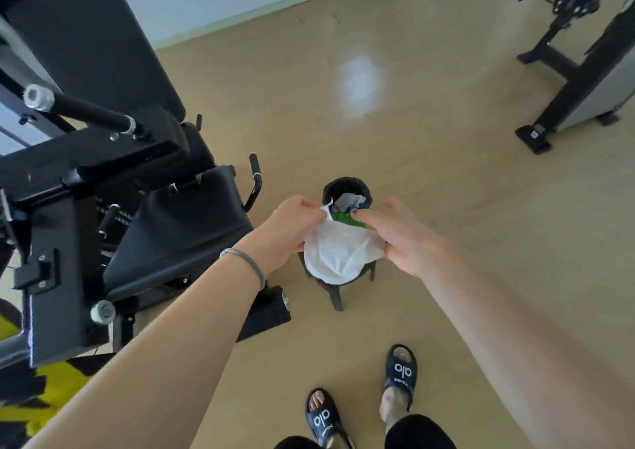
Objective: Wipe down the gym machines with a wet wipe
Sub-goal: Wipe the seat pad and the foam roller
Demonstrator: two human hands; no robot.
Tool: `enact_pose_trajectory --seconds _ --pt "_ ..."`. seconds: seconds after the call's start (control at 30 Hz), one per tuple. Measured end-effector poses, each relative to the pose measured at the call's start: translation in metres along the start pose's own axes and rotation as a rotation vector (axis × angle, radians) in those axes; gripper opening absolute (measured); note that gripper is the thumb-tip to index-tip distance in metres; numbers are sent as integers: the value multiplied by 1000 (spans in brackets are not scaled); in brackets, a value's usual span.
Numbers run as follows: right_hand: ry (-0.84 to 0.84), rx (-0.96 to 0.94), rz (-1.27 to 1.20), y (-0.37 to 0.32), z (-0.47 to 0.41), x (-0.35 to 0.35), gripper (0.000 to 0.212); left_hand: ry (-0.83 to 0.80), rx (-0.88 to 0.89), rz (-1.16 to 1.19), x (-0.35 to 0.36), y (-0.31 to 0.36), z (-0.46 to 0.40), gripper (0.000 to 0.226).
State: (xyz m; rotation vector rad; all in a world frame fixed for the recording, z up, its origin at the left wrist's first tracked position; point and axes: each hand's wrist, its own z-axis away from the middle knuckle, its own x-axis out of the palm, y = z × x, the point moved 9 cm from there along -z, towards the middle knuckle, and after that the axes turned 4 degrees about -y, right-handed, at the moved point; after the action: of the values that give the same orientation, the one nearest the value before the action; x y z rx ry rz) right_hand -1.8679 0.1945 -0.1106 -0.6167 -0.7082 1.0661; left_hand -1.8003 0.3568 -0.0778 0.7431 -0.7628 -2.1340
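Note:
A white wet wipe (338, 252) hangs spread between both hands above a small dark stool (338, 294). My left hand (288, 228) pinches the wipe's upper left edge. My right hand (400, 235) holds its right side, with a green and white packet (345, 217) at its fingertips. A black gym machine (144, 187) with a padded seat and backrest stands at the left, close to my left forearm.
A small black bin (347, 192) with crumpled paper inside sits on the wooden floor just beyond my hands. Another black machine frame (563, 70) stands at the upper right. My feet in dark slippers (400, 373) are at the bottom.

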Motion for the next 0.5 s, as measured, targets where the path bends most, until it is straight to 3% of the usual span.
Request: enact_pose_trajectory --seconds 0.1,0.23,0.37,0.5 --pt "32 -94 157 -28 0 -21 52 46 7 25 7 18 -9 36" --pt "-55 -109 252 -46 -5 -32 62 29 45 10 23 37 -19 43" --pt "-69 -84 356 -51 -18 -52 10 48 47 -46 34 48 -32 45" --pt "-149 -81 543 -56 -24 -57 8 87 1 -105 41 51 -40 36"
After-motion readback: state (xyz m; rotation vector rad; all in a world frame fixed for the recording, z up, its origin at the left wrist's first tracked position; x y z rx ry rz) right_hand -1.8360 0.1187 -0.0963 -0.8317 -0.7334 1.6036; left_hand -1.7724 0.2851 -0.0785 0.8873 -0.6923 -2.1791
